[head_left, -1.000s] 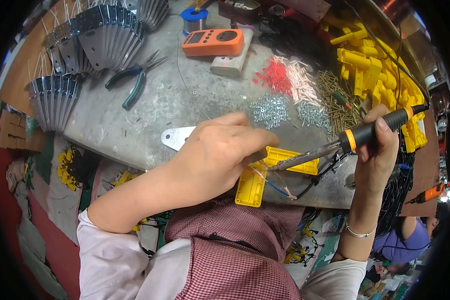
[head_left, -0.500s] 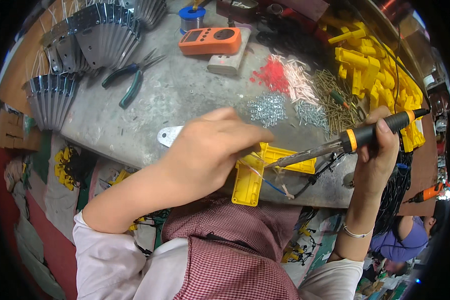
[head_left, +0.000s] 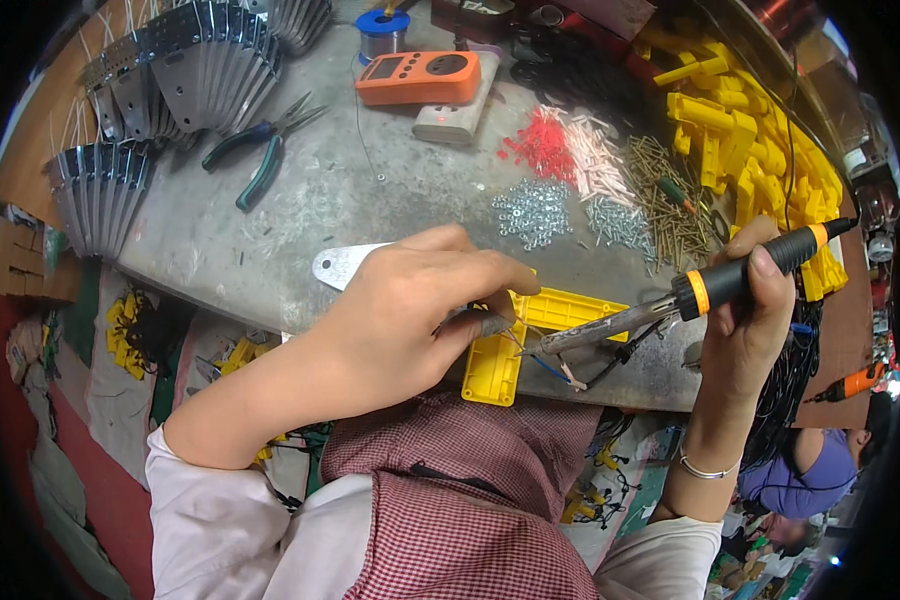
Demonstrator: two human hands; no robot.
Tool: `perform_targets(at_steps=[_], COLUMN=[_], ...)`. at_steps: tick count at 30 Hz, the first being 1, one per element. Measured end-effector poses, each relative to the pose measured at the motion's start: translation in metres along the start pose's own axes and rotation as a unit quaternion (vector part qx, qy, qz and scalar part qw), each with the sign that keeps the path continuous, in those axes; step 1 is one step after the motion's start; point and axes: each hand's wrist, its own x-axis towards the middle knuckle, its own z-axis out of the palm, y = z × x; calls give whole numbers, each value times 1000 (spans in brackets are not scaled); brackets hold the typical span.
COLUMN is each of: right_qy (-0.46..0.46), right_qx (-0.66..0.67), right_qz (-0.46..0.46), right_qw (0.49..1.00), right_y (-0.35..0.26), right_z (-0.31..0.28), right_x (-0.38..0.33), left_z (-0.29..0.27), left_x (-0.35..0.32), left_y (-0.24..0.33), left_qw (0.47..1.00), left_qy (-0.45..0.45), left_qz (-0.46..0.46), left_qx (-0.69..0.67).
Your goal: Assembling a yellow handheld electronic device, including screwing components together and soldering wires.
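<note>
My right hand (head_left: pixel 755 285) grips a soldering iron (head_left: pixel 725 288) by its black and orange handle, its metal shaft slanting down to the left. The iron's tip is close to the thin wires (head_left: pixel 550 372), one blue and one pale, above an open yellow plastic housing (head_left: pixel 492 372). My left hand (head_left: pixel 420 310) is closed in a pinch over the housing's corner, seemingly on a thin wire; the fingers partly hide it. From beneath that hand sticks out a flat metal plate (head_left: pixel 342 264) with a hole. A black cable (head_left: pixel 610 370) leads to the wires.
Pliers (head_left: pixel 265 150), an orange meter (head_left: pixel 418 78) on a pale power strip and a solder spool (head_left: pixel 383 36) lie farther back. Piles of washers (head_left: pixel 532 214), screws (head_left: pixel 660 200) and yellow housings (head_left: pixel 735 130) are to the right. Fanned metal plates (head_left: pixel 205 75) stand at left.
My left thumb and forefinger have shifted and now pinch lower at the wires. The iron's tip has dropped slightly, staying near them. A thin strand now hangs from the spool.
</note>
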Motion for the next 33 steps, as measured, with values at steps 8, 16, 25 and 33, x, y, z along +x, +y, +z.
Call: perform_targets(at_steps=[8,16,25,33], right_qy=[10,19,35,45], right_qx=[-19,-33,-25,37], right_qz=[2,0,-13,-48], right_qw=[1000,999,999,997], right_y=[-1,-3,-3,-1], right_z=[6,7,1,-17], right_x=[2,1,0,12], left_z=[0,6,-25,-22], left_x=[-2,-1,-10,-15], left_y=[1,0,-30,-36], left_qw=[1000,999,965,987], left_qy=[-12,-28,77,25], left_qz=[-27,-19,-18,11], left_qx=[-3,-13,249,159])
